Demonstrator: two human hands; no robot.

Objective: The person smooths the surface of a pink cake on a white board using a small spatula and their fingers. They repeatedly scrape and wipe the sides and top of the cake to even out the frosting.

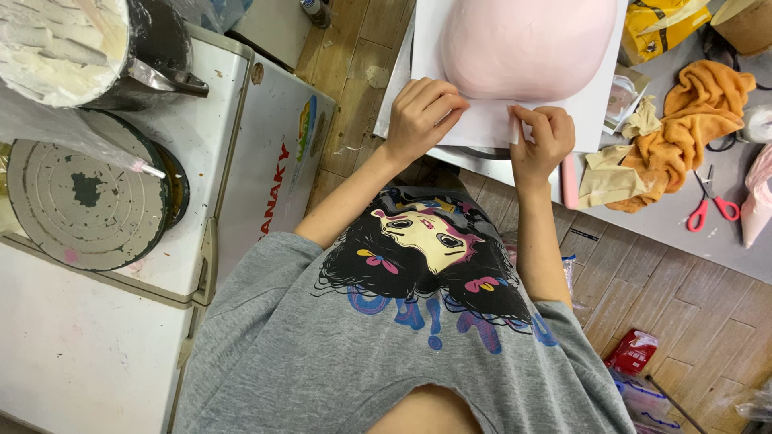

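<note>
Fingers of the left hand (422, 112) are pressed together, flat on the white sheet (490, 120) under the pink cake (527, 44); a small white scraper (513, 128) is pinched by the right hand (543, 141) at the cake's near edge, red scissors (708, 205) lying well apart

We're over a grey surface (728, 233), its near edge running above a wooden plank floor (643, 281). On it we see a white sheet (599, 96) carrying a smooth pink dome (527, 44), overhanging the near edge. Toward the right edge lie an orange cloth (696, 120), crumpled beige paper (603, 173), and red-handled scissors (709, 205), and a pink piping bag (758, 197) sits at the right edge itself. A yellow packet (663, 24) sits at the far side. Down on the floor, we spot a red packet (634, 351) and clear wrappers (643, 398).
</note>
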